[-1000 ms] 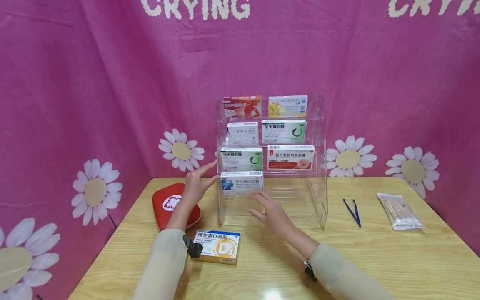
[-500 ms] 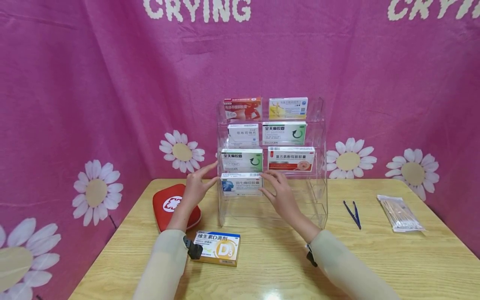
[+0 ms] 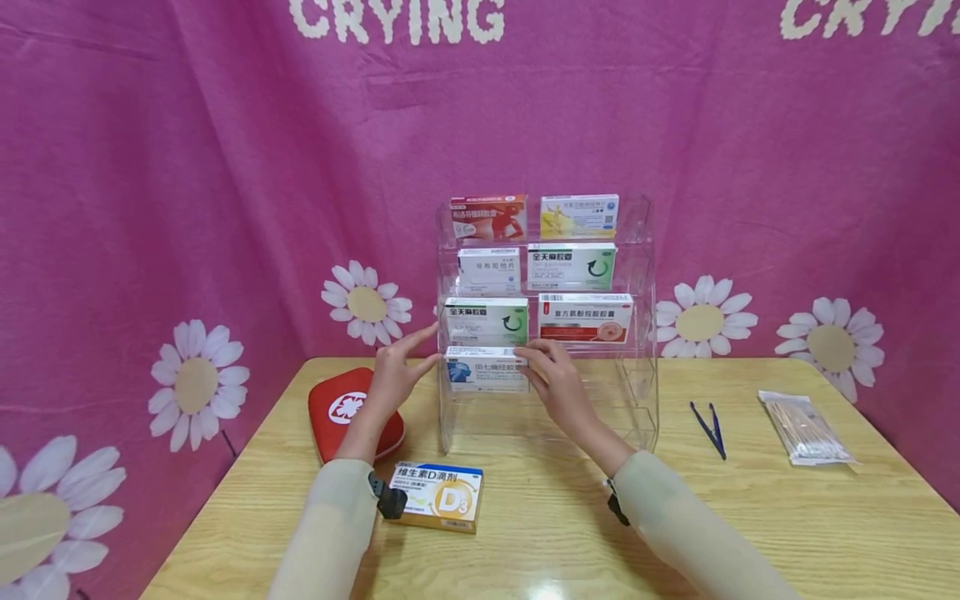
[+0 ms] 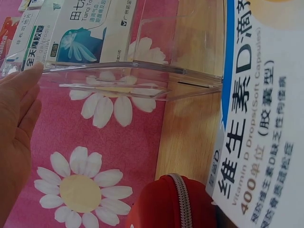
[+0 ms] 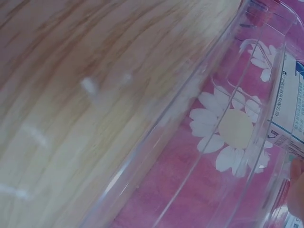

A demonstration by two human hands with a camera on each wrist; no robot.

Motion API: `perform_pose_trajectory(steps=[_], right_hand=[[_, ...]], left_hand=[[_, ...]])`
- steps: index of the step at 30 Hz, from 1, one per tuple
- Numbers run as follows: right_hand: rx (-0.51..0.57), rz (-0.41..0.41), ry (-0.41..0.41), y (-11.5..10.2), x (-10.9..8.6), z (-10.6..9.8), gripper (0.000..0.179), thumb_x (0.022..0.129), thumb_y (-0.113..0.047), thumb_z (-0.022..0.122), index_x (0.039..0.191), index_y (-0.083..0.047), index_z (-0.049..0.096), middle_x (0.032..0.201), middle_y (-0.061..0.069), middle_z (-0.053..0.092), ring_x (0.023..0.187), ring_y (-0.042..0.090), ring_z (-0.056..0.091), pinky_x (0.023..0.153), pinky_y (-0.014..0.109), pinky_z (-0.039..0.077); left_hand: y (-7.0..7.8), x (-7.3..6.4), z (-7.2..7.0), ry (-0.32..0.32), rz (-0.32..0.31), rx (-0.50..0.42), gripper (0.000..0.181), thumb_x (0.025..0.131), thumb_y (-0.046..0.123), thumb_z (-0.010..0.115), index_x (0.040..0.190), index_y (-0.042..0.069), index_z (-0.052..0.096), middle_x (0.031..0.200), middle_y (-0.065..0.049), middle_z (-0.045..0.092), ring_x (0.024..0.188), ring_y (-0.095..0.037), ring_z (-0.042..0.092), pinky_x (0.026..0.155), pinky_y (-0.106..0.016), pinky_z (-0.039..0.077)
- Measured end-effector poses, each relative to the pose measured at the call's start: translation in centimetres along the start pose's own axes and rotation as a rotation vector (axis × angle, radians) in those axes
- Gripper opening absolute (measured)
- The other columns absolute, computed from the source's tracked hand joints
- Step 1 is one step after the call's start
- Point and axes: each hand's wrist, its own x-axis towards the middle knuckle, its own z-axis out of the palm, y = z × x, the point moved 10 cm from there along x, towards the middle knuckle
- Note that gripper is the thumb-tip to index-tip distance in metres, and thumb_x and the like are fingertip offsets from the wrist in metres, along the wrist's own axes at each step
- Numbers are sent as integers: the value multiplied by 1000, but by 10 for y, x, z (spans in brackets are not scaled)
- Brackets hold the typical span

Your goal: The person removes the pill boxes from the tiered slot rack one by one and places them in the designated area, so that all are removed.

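Observation:
A clear acrylic display rack (image 3: 555, 425) holds medicine boxes on stepped tiers. My right hand (image 3: 562, 385) pinches the right end of a white medicine box with a blue picture (image 3: 480, 375) on the lowest filled tier, its fingers overlapping the top corner. My left hand (image 3: 393, 375) touches the rack's left side with fingers extended; the left wrist view shows those fingers (image 4: 28, 85) along the clear side panel. In the right wrist view only a bit of the right fingers (image 5: 297, 190) shows, at the box's end (image 5: 289, 109).
A vitamin D box (image 3: 435, 497) lies on the wooden table (image 3: 540, 533) near the left forearm. The red zip pouch (image 3: 330, 417) sits left of the rack. To the right lie blue tweezers (image 3: 708, 431) and a cotton swab pack (image 3: 806, 427). Behind hangs a pink floral curtain (image 3: 585, 100).
The right hand has moved up from below the lowest box to its right end, and its fingers have come further over the corner. The left hand has stayed at the rack's side.

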Motion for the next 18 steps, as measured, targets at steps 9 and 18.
perform_pose_trajectory(steps=[9, 18], right_hand=[[7, -83, 85, -2, -4, -17, 28, 78, 5, 75, 105, -4, 72, 106, 16, 65, 100, 29, 63, 85, 39, 58], [13, -142, 157, -4, -13, -29, 30, 74, 9, 77, 102, -3, 73, 104, 20, 65, 99, 31, 63, 86, 37, 56]], left_hand=[[4, 3, 0, 1, 27, 9, 50, 84, 12, 76, 132, 9, 62, 129, -13, 66, 123, -30, 61, 101, -41, 53], [0, 1, 1, -9, 15, 4, 50, 84, 12, 76, 132, 9, 62, 130, -14, 65, 124, -30, 61, 101, -41, 52]])
